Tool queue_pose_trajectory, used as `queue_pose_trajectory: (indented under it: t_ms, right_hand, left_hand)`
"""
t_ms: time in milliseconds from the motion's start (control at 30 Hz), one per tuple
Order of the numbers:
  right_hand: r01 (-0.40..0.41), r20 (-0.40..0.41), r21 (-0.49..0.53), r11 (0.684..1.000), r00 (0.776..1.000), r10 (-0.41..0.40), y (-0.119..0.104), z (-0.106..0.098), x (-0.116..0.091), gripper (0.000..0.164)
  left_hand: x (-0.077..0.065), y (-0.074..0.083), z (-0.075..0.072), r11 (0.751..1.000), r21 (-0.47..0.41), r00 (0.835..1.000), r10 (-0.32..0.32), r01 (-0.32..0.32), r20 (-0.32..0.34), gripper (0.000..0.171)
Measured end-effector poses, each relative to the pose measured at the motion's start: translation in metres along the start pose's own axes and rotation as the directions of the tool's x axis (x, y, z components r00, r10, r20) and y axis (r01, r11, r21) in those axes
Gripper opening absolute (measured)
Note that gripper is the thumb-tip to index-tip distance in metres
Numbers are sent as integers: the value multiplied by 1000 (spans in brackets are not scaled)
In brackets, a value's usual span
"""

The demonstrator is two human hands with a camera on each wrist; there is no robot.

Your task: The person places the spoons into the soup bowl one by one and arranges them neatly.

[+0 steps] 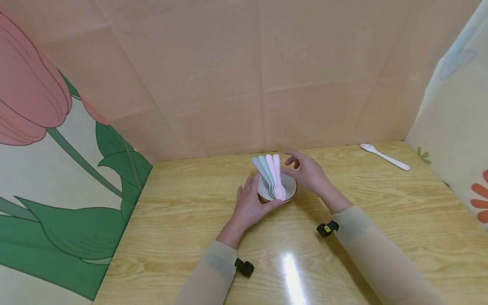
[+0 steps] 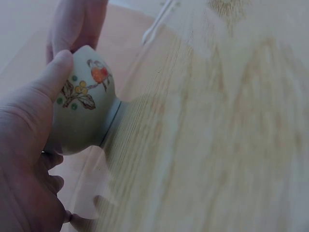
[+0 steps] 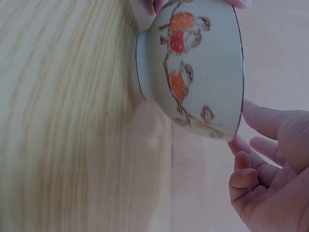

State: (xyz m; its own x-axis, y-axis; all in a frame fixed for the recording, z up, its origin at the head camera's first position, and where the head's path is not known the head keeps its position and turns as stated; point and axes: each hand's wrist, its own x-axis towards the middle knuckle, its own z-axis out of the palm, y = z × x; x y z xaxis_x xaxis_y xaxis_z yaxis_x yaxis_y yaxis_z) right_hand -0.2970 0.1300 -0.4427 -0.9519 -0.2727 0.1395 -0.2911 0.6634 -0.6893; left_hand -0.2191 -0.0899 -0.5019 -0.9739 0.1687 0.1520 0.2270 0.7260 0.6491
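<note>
A small white bowl [image 1: 290, 185] with a dark rim stands on the wooden table; painted birds and a branch decorate its outer wall [image 3: 207, 72]. Several small spoons [image 1: 275, 173], blue, mint and pink, lean in it with their handles pointing away. My left hand [image 1: 249, 204] holds the bowl from the left, thumb along the near side, fingers around the far-left side. In the left wrist view its thumb presses on the wall of the bowl [image 2: 89, 104]. My right hand [image 1: 308, 171] is at the bowl's right rim, thumb tip right at the edge, fingers loosely bent.
A white spoon [image 1: 385, 156] lies alone at the back right of the table [image 1: 183, 220]. A plain pinkish sheet [image 1: 213, 84] rises behind the table's back edge. Printed tulip cloth [image 1: 68, 228] hangs at the left and a flowered one at the right.
</note>
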Motion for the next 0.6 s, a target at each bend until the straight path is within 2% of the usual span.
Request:
queue_pose_trajectory:
  t_ms: [367,600]
  right_hand:
    - [45,-108,-42,998,993,-50,27,-29,-11,67]
    - [27,-141,-73,997,989,-37,48,-52,-21,71]
  left_hand:
    - [1,0,1,1000,18,1000,12,-12,-14,119]
    - [0,0,1,1000,9,1000,7,-7,-18,119]
